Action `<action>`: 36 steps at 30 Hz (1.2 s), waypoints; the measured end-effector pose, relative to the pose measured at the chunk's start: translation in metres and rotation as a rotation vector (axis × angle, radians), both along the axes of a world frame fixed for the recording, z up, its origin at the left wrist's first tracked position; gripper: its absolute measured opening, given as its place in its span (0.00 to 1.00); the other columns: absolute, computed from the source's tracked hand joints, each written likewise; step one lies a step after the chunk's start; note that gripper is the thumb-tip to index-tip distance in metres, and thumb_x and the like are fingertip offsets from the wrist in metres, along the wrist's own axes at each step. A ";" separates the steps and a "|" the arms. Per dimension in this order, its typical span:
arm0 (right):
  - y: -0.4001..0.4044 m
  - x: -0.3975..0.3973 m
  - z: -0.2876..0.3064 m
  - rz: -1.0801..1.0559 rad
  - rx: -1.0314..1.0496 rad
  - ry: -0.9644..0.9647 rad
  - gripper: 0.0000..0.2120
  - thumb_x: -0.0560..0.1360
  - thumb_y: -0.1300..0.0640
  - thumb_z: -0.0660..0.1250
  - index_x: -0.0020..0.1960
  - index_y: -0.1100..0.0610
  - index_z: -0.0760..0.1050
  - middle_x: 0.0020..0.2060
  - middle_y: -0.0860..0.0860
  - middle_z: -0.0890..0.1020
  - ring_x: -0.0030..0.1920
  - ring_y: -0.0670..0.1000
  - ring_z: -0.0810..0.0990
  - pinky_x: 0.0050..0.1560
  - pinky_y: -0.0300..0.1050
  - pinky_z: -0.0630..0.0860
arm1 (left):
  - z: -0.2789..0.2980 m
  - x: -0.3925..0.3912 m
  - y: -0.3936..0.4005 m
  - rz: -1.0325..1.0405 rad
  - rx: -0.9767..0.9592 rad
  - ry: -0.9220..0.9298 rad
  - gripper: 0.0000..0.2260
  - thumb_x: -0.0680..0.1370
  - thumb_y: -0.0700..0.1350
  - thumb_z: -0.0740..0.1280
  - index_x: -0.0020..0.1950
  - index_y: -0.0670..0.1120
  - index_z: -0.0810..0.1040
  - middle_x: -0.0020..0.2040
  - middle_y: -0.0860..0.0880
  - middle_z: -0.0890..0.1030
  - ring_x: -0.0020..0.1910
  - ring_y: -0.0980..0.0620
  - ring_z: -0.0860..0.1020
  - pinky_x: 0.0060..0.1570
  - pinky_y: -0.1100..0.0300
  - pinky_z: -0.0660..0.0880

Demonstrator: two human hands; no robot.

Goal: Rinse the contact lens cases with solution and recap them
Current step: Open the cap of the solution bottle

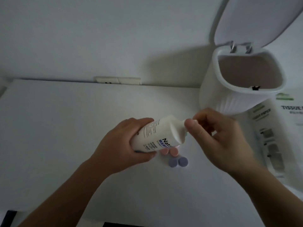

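Observation:
My left hand (121, 145) grips a white solution bottle (157, 135) around its body, tilted with the neck pointing right. At the bottle's neck, my right hand (218, 136) pinches the cap between thumb and fingers; the cap itself is hidden. Just below the bottle, on the white table (65, 128), lie a pink lens case (170, 151) and a purple-blue lens case (178, 162), both with caps on. The pink case is partly covered by the bottle.
A white bin (229, 89) with its lid (255, 18) raised stands at the back right of the table. A tissue paper pack (278, 128) lies along the right edge. A wall socket (118, 80) sits behind the table.

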State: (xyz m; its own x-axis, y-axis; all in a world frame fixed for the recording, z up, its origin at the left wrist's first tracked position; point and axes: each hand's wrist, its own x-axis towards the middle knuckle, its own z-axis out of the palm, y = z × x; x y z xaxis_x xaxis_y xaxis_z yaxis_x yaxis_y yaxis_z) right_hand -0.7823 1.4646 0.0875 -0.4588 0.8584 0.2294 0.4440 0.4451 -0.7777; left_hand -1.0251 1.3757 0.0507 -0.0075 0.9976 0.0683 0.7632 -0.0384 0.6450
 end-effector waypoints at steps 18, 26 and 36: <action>-0.129 -0.006 0.015 -0.113 0.125 0.161 0.26 0.78 0.51 0.61 0.23 0.55 0.61 0.16 0.45 0.63 0.16 0.43 0.61 0.20 0.31 0.58 | -0.001 0.027 -0.124 -0.067 0.278 -0.113 0.28 0.63 0.66 0.77 0.60 0.65 0.75 0.50 0.64 0.83 0.46 0.62 0.83 0.41 0.62 0.80; -0.174 0.000 0.036 0.149 0.214 0.089 0.22 0.79 0.49 0.60 0.28 0.55 0.65 0.21 0.47 0.71 0.22 0.42 0.68 0.25 0.30 0.65 | 0.014 0.024 -0.171 -0.246 0.024 -0.408 0.17 0.64 0.55 0.78 0.51 0.58 0.82 0.44 0.55 0.85 0.41 0.59 0.81 0.41 0.66 0.76; -0.148 0.023 0.034 0.249 0.054 0.100 0.14 0.74 0.42 0.71 0.47 0.53 0.80 0.33 0.52 0.83 0.32 0.52 0.80 0.35 0.43 0.75 | 0.003 0.011 -0.152 -0.159 -0.004 -0.290 0.25 0.64 0.58 0.78 0.60 0.61 0.79 0.51 0.56 0.85 0.48 0.58 0.84 0.43 0.69 0.76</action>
State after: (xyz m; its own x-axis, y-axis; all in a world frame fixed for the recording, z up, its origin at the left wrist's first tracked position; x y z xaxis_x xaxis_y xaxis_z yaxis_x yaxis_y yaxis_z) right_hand -0.7593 1.3165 0.1215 -0.6271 0.7072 0.3265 0.2380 0.5731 -0.7842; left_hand -1.0141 1.2237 0.0533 0.1300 0.9881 0.0818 0.5327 -0.1392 0.8347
